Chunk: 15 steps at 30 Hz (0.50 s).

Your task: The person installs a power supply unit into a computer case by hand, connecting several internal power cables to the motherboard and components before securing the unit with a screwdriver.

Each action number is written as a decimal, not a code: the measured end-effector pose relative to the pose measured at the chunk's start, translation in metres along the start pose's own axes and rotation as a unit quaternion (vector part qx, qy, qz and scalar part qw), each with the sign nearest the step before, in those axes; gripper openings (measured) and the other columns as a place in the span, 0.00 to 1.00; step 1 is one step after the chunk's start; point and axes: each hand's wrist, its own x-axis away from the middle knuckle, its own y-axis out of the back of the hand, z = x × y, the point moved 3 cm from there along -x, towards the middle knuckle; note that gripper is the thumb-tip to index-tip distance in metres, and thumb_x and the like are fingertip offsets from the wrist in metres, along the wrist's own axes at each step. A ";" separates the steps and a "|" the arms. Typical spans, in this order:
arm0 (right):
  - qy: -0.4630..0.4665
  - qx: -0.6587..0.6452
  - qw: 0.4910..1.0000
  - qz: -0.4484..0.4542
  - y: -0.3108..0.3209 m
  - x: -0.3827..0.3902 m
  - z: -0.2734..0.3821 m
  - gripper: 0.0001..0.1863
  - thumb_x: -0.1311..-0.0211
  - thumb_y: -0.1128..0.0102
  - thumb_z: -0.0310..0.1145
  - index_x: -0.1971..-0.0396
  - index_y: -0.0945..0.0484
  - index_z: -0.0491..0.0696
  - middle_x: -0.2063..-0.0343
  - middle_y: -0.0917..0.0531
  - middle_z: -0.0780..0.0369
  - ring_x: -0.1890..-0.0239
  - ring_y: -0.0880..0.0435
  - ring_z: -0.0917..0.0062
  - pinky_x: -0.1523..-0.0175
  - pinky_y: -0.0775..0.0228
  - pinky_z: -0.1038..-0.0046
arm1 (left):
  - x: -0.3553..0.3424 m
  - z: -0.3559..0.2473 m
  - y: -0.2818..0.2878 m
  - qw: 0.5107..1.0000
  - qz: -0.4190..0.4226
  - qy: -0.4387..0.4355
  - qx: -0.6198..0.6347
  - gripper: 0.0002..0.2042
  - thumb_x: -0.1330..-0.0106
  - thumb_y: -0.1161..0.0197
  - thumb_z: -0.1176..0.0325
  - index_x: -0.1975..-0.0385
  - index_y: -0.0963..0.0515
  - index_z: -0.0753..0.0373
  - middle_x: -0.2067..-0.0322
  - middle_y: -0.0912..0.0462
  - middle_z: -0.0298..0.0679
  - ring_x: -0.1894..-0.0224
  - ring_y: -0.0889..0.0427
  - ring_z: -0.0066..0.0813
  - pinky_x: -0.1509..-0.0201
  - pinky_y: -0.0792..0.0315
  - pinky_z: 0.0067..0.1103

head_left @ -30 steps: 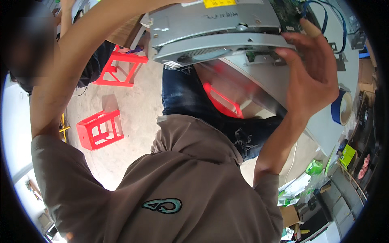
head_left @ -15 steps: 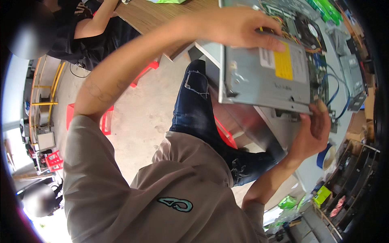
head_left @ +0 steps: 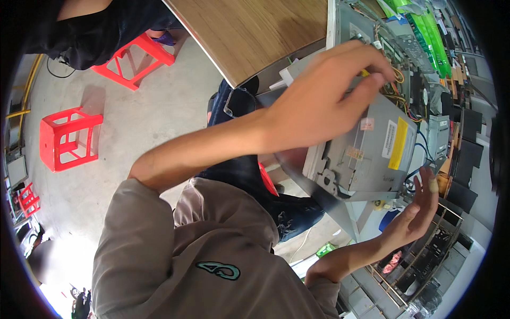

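A flat grey optical drive (head_left: 372,146) with a yellow label lies over an opened computer case (head_left: 348,26) at the right. My left hand (head_left: 332,93) is above the drive's far end, covering part of it. Its fingers curl down with the thumb close to them, beside yellow and multicoloured wires (head_left: 396,87); whatever is between the fingertips is hidden. Near the drive's near right corner, my right hand (head_left: 417,212) is open, fingers stretched out and apart from the drive. Blue cables (head_left: 422,141) run along the drive's right side.
A wood-topped table (head_left: 255,32) stands at the far middle, its corner by my knee. Red plastic stools (head_left: 69,138) are on the floor at left, near a seated person. Green packaging (head_left: 430,42) lies at far right. A wire rack (head_left: 425,260) with dark parts stands at lower right.
The view has turned. My right hand has let go of the drive's near corner and opened. My left hand has moved from the labelled top to the wires at the far end.
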 end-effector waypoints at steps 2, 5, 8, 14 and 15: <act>0.028 0.066 0.997 0.028 -0.013 -0.013 0.027 0.43 0.34 0.47 0.65 0.41 0.28 0.36 0.42 0.25 0.45 0.39 0.25 0.51 0.35 0.34 0.54 | 0.011 0.001 0.014 0.988 -0.050 -0.115 -0.091 0.08 0.31 0.46 0.74 0.57 0.23 0.69 0.62 0.20 0.47 0.62 0.18 0.41 0.58 0.26 0.31; 0.103 0.119 0.976 0.149 -0.029 -0.030 0.058 0.50 0.38 0.51 0.73 0.38 0.29 0.38 0.38 0.28 0.44 0.35 0.30 0.51 0.33 0.38 0.54 | 0.026 0.000 0.022 0.992 -0.026 -0.060 -0.109 0.09 0.31 0.45 0.75 0.55 0.23 0.67 0.58 0.22 0.48 0.53 0.22 0.48 0.51 0.29 0.33; 0.110 0.093 0.969 0.200 -0.060 -0.034 0.071 0.55 0.43 0.59 0.80 0.37 0.29 0.40 0.35 0.33 0.43 0.32 0.33 0.49 0.32 0.39 0.52 | 0.027 0.006 0.021 0.991 -0.029 -0.082 -0.097 0.09 0.31 0.45 0.74 0.54 0.23 0.66 0.56 0.22 0.48 0.50 0.23 0.47 0.48 0.30 0.33; 0.055 0.144 0.962 0.227 -0.085 -0.027 0.070 0.62 0.47 0.75 0.85 0.38 0.28 0.40 0.36 0.31 0.43 0.33 0.33 0.45 0.32 0.39 0.52 | 0.029 0.008 0.012 0.973 -0.004 -0.056 -0.223 0.15 0.43 0.42 0.78 0.55 0.21 0.62 0.57 0.19 0.42 0.40 0.28 0.47 0.38 0.40 0.39; 0.055 0.143 0.960 0.236 -0.086 -0.026 0.069 0.62 0.44 0.78 0.83 0.38 0.30 0.37 0.36 0.31 0.43 0.34 0.31 0.47 0.32 0.39 0.53 | 0.030 0.009 0.012 0.974 -0.008 -0.049 -0.223 0.16 0.47 0.42 0.79 0.57 0.20 0.61 0.58 0.18 0.40 0.40 0.28 0.46 0.39 0.40 0.39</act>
